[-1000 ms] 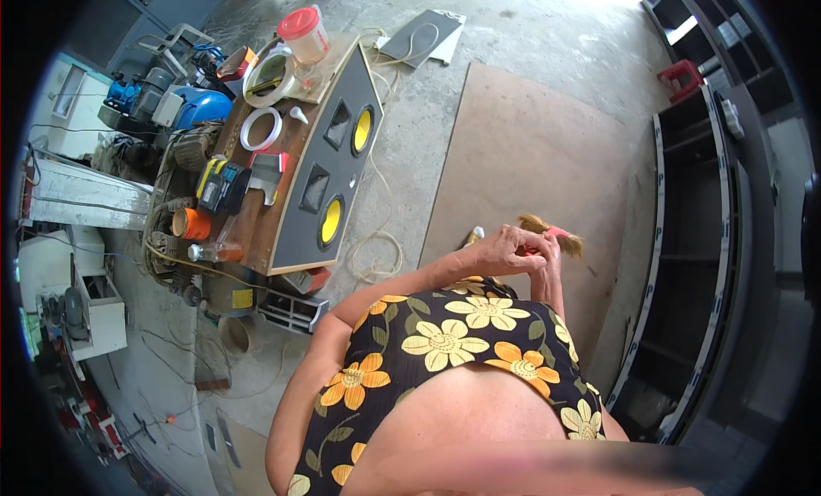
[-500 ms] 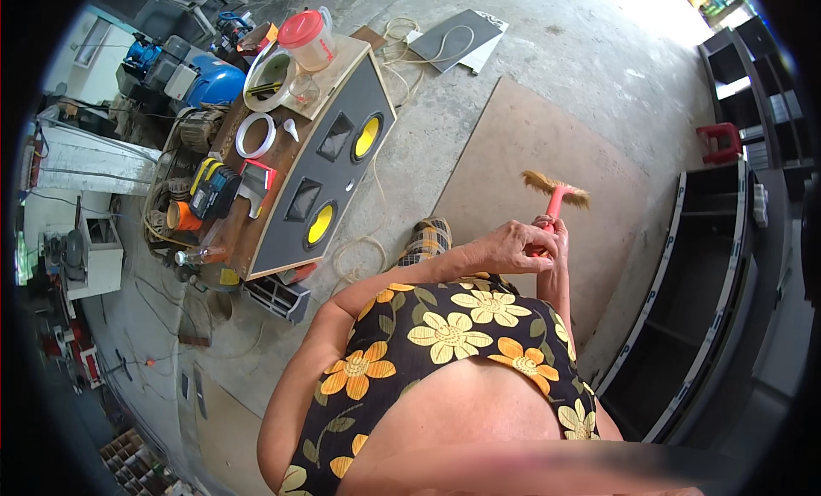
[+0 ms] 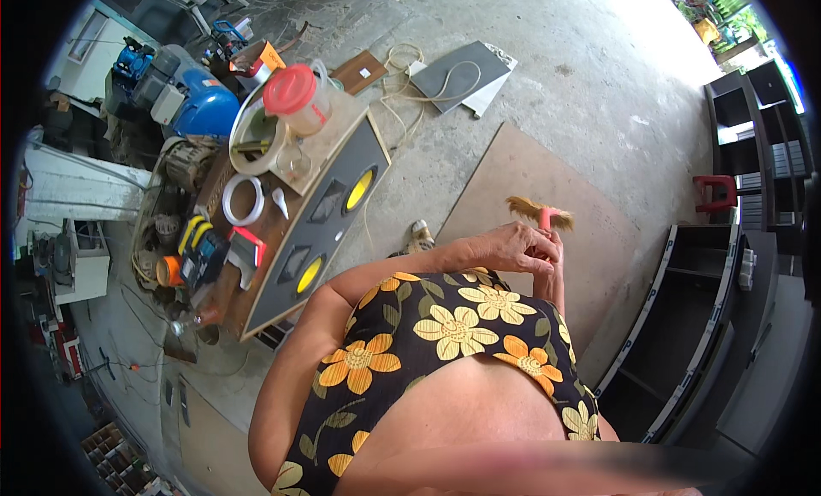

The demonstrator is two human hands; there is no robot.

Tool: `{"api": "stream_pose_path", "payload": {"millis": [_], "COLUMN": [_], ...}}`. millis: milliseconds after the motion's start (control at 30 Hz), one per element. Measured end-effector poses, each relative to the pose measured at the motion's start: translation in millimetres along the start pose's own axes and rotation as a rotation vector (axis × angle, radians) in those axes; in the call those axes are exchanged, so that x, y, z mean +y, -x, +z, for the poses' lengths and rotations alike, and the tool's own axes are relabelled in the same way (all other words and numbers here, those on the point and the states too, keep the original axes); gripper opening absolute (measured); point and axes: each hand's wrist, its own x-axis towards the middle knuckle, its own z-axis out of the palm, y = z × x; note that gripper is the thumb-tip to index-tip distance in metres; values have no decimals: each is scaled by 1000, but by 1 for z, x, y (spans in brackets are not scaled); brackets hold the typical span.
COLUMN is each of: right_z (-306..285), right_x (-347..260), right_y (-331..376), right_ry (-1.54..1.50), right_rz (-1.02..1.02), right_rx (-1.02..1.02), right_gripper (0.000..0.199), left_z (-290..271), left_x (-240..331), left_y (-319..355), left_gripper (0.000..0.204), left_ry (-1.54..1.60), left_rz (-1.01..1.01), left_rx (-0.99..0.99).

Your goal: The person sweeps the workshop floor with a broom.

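Half a second ago a good length of red handle showed beyond the hands; now the brush [image 3: 545, 217] appears drawn back, its tan bristle head close above the knuckles and only a short stub of handle visible, though a tilt toward the camera could also explain this. The right hand [image 3: 557, 253] has its fingers wrapped around the handle, partly hidden behind the left hand [image 3: 515, 246]. The left fingers are curled in over the same place; I cannot tell whether they pinch the handle or only rest against the other hand. The brush hangs in front of the body, seen against the brown board [image 3: 505, 171] on the concrete floor [image 3: 547, 68], its bristles seemingly meeting nothing. The loudspeaker cabinet [image 3: 316, 233] at left sits differently in view, likely from head movement. So the change looks like handling of the brush, not brushing.
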Motion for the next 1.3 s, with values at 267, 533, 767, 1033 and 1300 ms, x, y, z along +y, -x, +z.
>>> {"api": "stream_pose_path", "payload": {"millis": [267, 533, 767, 1033, 1300], "right_z": [-8, 26, 48, 60, 28], "right_x": [-17, -25, -25, -3, 27], "right_y": [-122, -245, -397, -633, -792], "right_ry": [-766, -737, -753, -485, -392], "right_rz": [339, 529, 692, 634, 713], "right_rx": [337, 292, 183, 12, 48], "right_gripper": [4, 10, 11, 9, 10], "left_z": [-117, -209, -257, -306, -335], "left_x": [-43, -102, -163, -208, -215], "left_y": [-11, 18, 5, -72, -122], "left_gripper": [21, 12, 10, 11, 18], "left_ry": [214, 402, 537, 587, 487], "left_rz": [-221, -370, -525, -748, -897], "left_rx": [243, 587, 908, 981, 1042]}}
